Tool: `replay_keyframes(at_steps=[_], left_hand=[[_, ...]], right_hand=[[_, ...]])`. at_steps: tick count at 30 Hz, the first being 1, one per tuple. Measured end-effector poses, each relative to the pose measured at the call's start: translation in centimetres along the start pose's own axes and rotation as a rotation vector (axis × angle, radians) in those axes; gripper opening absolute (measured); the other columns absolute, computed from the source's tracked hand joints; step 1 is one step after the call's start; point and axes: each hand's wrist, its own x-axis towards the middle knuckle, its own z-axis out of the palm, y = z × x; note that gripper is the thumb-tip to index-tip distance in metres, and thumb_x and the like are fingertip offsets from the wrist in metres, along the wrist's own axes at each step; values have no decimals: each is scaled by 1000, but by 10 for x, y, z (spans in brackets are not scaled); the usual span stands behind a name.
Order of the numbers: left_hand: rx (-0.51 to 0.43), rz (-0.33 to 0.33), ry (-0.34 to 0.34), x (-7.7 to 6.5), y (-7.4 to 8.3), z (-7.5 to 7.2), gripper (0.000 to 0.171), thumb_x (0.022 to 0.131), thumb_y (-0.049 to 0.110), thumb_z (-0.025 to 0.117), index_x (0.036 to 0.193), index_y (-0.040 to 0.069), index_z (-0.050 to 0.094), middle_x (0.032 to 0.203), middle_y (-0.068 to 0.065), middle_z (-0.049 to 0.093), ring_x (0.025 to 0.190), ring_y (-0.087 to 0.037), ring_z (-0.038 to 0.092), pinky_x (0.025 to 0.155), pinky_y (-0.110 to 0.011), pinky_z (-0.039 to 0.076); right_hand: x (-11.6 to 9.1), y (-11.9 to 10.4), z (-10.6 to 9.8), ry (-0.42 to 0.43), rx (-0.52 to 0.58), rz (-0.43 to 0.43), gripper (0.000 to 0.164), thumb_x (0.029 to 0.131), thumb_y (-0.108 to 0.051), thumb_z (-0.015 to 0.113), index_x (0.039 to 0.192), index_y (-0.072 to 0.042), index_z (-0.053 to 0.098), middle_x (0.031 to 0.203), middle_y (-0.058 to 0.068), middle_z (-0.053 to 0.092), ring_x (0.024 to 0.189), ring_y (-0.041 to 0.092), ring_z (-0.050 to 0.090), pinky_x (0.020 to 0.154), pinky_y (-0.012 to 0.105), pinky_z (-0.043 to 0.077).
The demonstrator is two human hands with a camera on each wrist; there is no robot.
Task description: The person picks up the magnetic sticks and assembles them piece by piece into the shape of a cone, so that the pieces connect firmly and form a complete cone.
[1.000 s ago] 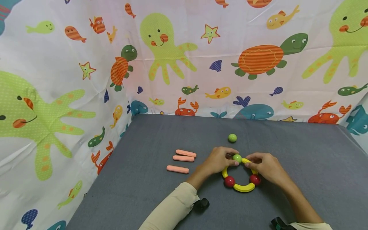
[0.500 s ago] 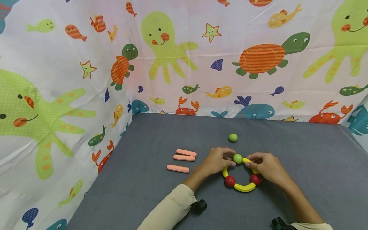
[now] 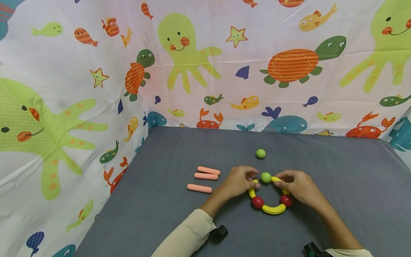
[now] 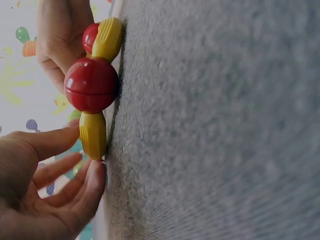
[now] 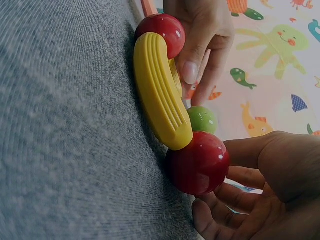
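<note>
A ring of yellow curved sticks and coloured balls lies on the grey table (image 3: 160,221). A green ball (image 3: 266,177) tops it, touching the right yellow curved stick (image 3: 275,179). A gap parts that ball from the left yellow curved stick (image 3: 252,193). Two red balls (image 3: 257,202) join the side sticks to the front yellow curved stick (image 3: 273,210). My left hand (image 3: 239,182) is around the left stick's upper end, fingers loose and apart from the green ball. My right hand (image 3: 298,185) pinches the right stick, which the red ball (image 5: 199,163) largely hides in the right wrist view.
A loose green ball (image 3: 260,154) lies beyond the ring. Several pink straight sticks, three in all, lie left of my left hand, the nearest pink stick (image 3: 199,188) apart from the others. A patterned sea-animal cloth (image 3: 205,71) hangs behind and at left.
My left hand has let go of the green ball and drawn back to the left, baring the gap beside the left stick. My right hand and the ring stay put.
</note>
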Motion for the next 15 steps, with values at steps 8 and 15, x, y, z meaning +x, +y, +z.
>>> replay_keyframes(at_steps=[8,15], left_hand=[[57,-136,11,-6,8,2,36,90,21,87,122,9,77,96,3,71,77,-1,61,67,-19,51],[5,-119,60,-4,9,5,31,87,10,86,117,5,76,94,1,71,76,-1,61,64,-18,51]], right_hand=[[0,2,1,0,-2,-1,25,97,-27,80,112,-7,79,92,1,74,85,18,64,70,34,48],[0,2,1,-5,-5,7,25,97,-27,79,111,-7,80,90,0,72,83,18,63,68,33,47]])
